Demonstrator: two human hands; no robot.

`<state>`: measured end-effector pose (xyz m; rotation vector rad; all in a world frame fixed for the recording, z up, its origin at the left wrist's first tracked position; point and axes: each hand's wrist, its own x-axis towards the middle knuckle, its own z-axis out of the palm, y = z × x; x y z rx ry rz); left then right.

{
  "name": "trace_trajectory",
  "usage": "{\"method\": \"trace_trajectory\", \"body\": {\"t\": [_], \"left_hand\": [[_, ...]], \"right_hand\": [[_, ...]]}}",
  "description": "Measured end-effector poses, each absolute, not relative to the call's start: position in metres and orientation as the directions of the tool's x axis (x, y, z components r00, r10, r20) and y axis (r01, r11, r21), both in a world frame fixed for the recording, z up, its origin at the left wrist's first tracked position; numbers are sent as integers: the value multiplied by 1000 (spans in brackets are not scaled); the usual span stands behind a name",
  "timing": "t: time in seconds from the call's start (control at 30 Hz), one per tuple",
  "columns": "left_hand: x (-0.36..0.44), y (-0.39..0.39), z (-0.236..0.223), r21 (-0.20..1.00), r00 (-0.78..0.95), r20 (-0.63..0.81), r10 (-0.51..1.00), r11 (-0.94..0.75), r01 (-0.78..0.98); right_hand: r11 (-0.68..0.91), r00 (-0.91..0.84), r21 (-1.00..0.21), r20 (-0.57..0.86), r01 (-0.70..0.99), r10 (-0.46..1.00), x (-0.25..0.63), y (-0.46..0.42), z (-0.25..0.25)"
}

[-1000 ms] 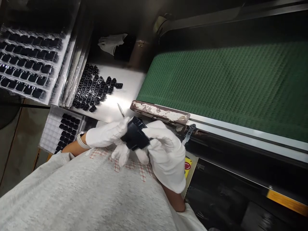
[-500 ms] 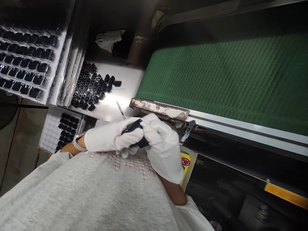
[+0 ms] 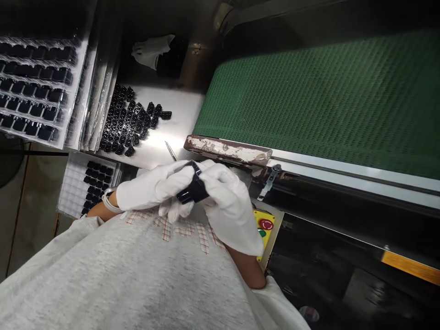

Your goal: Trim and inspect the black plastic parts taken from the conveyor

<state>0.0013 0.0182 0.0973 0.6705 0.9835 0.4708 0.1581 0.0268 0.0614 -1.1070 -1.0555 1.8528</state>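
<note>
A glossy black plastic part (image 3: 193, 189) is held between both hands in front of my shirt. My left hand (image 3: 161, 188), in a white glove, is closed around its left side. From the right, my right hand (image 3: 228, 197), gloved too, pinches its edge with the fingertips. The part's exact kind cannot be made out, and the fingers cover some of it. Just beyond my left hand, a thin metal pen-like tool (image 3: 170, 150) lies on the metal table (image 3: 182, 110). Many small black parts (image 3: 129, 121) sit in close rows on that table.
Stacked clear trays (image 3: 34, 87) of black pieces stand at the left, with another partly filled tray (image 3: 79, 188) below. A green mesh conveyor belt (image 3: 309, 105) runs along the right. A yellow box with a red button (image 3: 266, 224) is near my right wrist. A white glove (image 3: 153, 50) lies behind.
The black part has been turned between my hands, so more of its glossy face shows. Both hands have shifted slightly, and the camera view has moved a little.
</note>
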Motion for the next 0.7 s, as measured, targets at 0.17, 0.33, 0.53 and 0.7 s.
{"method": "trace_trajectory", "body": {"t": [0.17,0.33,0.53,0.7], "left_hand": [[2,15,96,789,455,-561,692,614,39],[1,15,97,771,468,-567,678,636,14],[1,16,100,758,488,-569,662,653,-3],[2,13,95,792,442,-569,694,608,65]], "right_hand": [[-222,-340,-970,-175,-103,924,156,31,56],[-321,-438,-915,-191,-244,878,162,28,52],[-439,-453,-853,-286,-282,845,163,22,57],[-417,-375,-881,-318,-222,871,157,24,56]]}}
